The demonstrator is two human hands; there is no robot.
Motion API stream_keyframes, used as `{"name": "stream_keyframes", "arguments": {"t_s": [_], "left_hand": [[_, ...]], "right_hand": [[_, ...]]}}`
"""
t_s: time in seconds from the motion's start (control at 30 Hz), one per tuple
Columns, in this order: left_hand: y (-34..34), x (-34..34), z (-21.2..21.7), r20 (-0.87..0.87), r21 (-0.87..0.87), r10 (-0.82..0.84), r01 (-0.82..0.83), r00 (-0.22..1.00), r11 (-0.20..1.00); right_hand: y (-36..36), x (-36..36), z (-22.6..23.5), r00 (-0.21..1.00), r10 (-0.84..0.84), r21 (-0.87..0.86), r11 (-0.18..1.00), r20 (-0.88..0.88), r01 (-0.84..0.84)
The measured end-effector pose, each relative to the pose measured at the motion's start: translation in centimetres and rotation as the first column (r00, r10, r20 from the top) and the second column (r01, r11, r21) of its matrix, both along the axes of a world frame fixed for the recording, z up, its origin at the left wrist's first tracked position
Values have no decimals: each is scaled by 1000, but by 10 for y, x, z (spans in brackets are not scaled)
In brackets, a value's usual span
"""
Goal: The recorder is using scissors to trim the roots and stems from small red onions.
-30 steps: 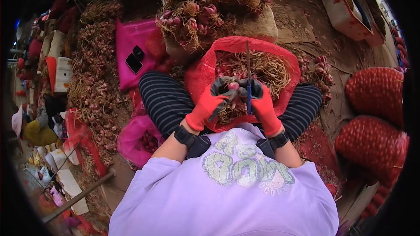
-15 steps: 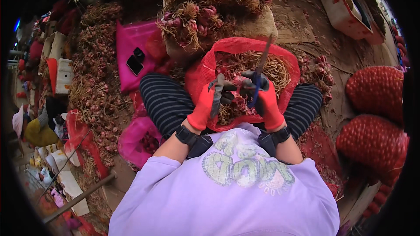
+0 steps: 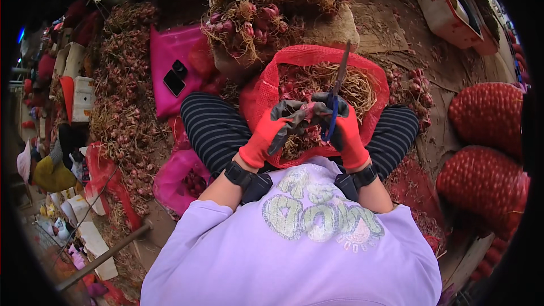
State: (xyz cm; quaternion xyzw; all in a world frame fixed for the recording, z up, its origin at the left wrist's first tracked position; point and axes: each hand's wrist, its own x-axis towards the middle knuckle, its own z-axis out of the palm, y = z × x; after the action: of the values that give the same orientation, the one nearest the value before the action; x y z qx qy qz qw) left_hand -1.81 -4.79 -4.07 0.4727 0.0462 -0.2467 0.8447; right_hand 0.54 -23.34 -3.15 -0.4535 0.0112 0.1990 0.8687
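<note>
Floor point(image 3: 439, 68): brown, littered.
Bulb point(image 3: 309, 110): sm., red, btwn both hands over open mesh sack point(image 3: 340, 55).
L hand point(image 3: 276, 126): curled, tips pinching bulb.
R hand point(image 3: 344, 127): gripping blue-hdl scissors point(image 3: 332, 110), tips at bulb.
Bulb work: prob. finger-cleaning, not cutting; next needs steady pinch.
Blade point(image 3: 341, 69): juts fwd, could snag sack rim.
Ahead: bulb bunches point(image 3: 249, 22) on block point(image 3: 340, 28).
Sides: phone point(image 3: 174, 82) on pink bag point(image 3: 170, 48) L, full sacks point(image 3: 481, 184) R.

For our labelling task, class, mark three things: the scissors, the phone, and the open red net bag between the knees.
Scissors point(image 3: 340, 77): head view, on the blades.
Phone point(image 3: 174, 83): head view, mid-screen.
Red net bag point(image 3: 317, 52): head view, on its far rim.
</note>
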Motion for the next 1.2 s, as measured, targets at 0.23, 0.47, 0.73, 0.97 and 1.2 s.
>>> {"name": "stream_keyframes", "arguments": {"t_s": [0.23,0.47,0.73,0.97,1.2], "left_hand": [[-7,-3,13,30,3,11,-11,1000,1000],[-9,-4,11,41,-19,26,-26,999,999],[-11,-8,12,81,-28,197,-195,977,980],[-13,-9,17,216,66,198,-217,956,974],[-19,-11,17,292,133,182,-228,939,964]], "right_hand": [[-3,-1,-9,995,35,28,999,-96,-32],[-1,0,-11,998,8,74,997,-56,-4],[5,-5,19,986,82,-366,931,148,-23],[8,-7,15,981,50,-292,956,190,8],[4,-8,6,999,24,-90,996,-43,-28]]}}
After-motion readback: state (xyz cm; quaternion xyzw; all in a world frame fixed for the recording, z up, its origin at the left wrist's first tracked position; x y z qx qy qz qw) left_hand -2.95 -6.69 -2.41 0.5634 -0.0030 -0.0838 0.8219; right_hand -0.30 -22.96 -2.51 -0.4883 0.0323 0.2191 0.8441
